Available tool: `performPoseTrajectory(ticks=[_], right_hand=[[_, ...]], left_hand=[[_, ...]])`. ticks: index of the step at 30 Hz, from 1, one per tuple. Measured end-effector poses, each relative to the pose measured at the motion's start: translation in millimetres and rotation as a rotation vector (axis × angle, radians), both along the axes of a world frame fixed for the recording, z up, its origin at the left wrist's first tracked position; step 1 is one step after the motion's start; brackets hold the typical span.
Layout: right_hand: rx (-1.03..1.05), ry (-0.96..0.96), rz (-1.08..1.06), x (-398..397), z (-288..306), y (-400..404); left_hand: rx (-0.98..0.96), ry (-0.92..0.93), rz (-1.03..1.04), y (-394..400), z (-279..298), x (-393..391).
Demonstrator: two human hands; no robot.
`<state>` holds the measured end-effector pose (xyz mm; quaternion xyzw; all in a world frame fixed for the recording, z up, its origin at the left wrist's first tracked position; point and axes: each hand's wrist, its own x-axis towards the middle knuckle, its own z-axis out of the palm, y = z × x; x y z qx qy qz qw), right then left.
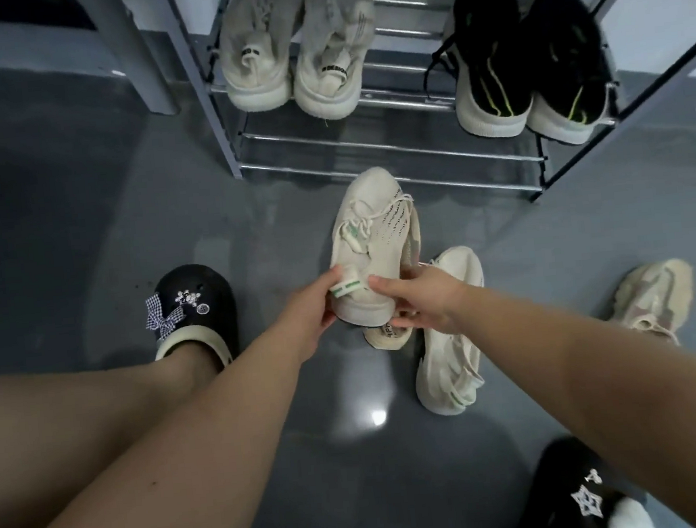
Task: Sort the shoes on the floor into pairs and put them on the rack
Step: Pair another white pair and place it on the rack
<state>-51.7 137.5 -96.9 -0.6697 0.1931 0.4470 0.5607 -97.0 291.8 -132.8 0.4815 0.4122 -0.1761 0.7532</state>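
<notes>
Cream sneaker [371, 236] sits in your hands above the floor [82, 228], its long axis running away from you, toe toward the rack [389, 133] and heel toward you. Your left hand [314, 309] pinches the heel tab with thumb and curled fingers. Your right hand [419, 299] reaches in from the right, fingers curled around the heel and a second shoe's sole beneath. Both arms stretch forward. Another cream sneaker [449, 339] lies just beside, on the floor.
</notes>
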Motion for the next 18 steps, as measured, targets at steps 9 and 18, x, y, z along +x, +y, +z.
performPoseTrajectory(ticks=[9,18], right_hand=[[-0.093,0.036,-0.075,-48.6,13.5,-96.7],[-0.147,0.076,-0.189,-96.8,-12.1,-170.9]], left_hand=[[-0.117,0.005,-0.362,-82.2,8.8,-22.8],[0.066,0.073,-0.796,-140.8,-11.1,-50.4]])
